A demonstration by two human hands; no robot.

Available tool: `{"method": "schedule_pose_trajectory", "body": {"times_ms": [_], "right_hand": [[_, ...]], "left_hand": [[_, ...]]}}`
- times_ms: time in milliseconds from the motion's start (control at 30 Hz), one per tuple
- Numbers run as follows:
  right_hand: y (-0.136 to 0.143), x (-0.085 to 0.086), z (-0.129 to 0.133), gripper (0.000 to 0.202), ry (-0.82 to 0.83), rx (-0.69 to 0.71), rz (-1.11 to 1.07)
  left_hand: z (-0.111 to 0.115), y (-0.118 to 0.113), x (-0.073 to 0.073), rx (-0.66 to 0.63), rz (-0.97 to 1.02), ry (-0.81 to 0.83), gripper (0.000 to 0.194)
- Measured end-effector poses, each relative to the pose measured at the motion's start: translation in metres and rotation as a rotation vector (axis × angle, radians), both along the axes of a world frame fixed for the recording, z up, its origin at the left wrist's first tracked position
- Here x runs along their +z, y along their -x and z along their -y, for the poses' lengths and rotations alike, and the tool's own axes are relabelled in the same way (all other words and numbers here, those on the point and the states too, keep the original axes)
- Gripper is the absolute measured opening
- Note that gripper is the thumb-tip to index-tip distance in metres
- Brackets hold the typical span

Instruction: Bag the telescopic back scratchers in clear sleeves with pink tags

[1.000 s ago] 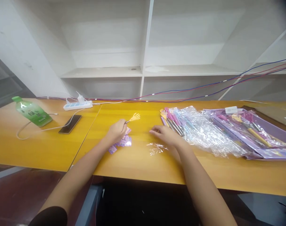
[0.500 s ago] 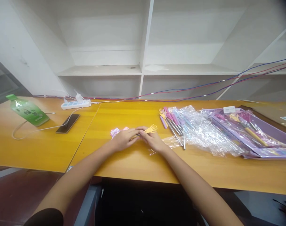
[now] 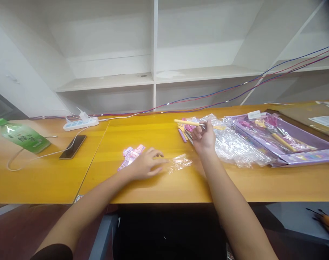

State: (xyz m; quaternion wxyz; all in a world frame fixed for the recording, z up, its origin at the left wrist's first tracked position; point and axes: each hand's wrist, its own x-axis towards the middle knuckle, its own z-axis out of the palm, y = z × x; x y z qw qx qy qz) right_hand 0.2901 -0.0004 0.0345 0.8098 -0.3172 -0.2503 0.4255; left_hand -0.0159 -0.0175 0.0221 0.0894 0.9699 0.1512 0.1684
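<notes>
Yellow back scratcher [image 3: 188, 123] juts leftward from the right hand [image 3: 205, 139], which grips it.

We record: handle [image 3: 186, 122] yellow; cards [image 3: 130, 154] pink and purple, printed; box [image 3: 310, 157] lilac; bottle [image 3: 26, 136] green, dark-lettered; table [image 3: 142, 128] orange-yellow.

Lit brightly — glinting off the crumpled clear plastic bags [image 3: 241, 148] toward the right end of the table [image 3: 142, 133], paling to a sheen near its front edge, dropping almost to black beneath. Smeared slightly at the left hand [image 3: 146, 164]; stretched toward the sides — darkened at the frame's top right corner.
</notes>
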Motion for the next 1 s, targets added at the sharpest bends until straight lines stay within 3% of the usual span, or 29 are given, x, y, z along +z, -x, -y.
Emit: {"method": "schedule_pose_trajectory", "body": {"times_ms": [100,200,433,567,700,867,933,1000], "right_hand": [[-0.003,-0.001,-0.001,0.049,0.03,0.035,-0.011],[0.005,-0.002,-0.002,0.049,0.053,0.053,0.014],[0.014,-0.003,-0.002,0.058,0.023,0.08,0.008],[0.015,-0.001,0.001,0.045,0.056,0.089,-0.04],[0.016,0.001,0.002,0.029,0.074,0.082,-0.096],[0.018,-0.003,-0.002,0.026,0.078,0.101,-0.105],[0.019,-0.005,-0.004,0.027,0.076,0.101,-0.093],[0.018,-0.007,-0.005,0.028,0.064,0.105,-0.071]], "left_hand": [[0.022,-0.016,-0.002,-0.142,-0.112,-0.058,0.051],[0.032,-0.024,-0.011,-0.146,-0.188,-0.102,0.056],[0.015,-0.024,-0.024,-0.107,-0.216,-0.172,0.033],[0.014,-0.022,-0.022,-0.034,-0.209,-0.123,0.022],[0.018,-0.022,-0.02,0.017,-0.192,-0.08,0.042],[0.016,-0.032,-0.026,0.025,-0.097,-0.031,0.073],[0.014,-0.036,-0.031,0.013,-0.098,-0.009,0.072],[0.012,-0.037,-0.034,0.024,-0.108,0.004,0.057]]}}
